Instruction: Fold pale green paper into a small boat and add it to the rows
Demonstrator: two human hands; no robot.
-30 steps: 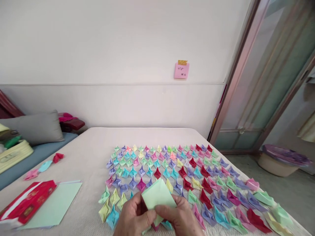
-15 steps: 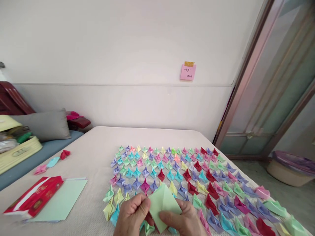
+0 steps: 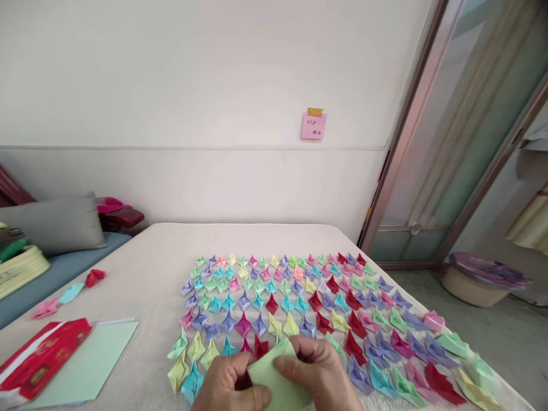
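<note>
A light green sheet of paper (image 3: 283, 385), partly folded, is between my two hands at the bottom centre. My left hand (image 3: 233, 383) pinches its left edge, thumb in front. My right hand (image 3: 320, 372) grips the upper right part, with the thumb pressed on the face of the sheet. The lower end of the paper runs out of the picture. Around and beyond my hands stand rows of small folded paper boats (image 3: 244, 323) in red, blue, purple, pink, yellow and green.
On the left lie a stack of green paper (image 3: 100, 357), a red packet (image 3: 47, 359) and small red, blue and pink pieces (image 3: 72, 293). A grey cushion (image 3: 55, 222) is farther left. A pink note (image 3: 314, 126) hangs on the wall; a lined bin (image 3: 479, 279) stands right.
The view has swung slightly right. My right hand has shifted from the sheet's lower right to its upper right corner, and the paper has turned and sits lower.
</note>
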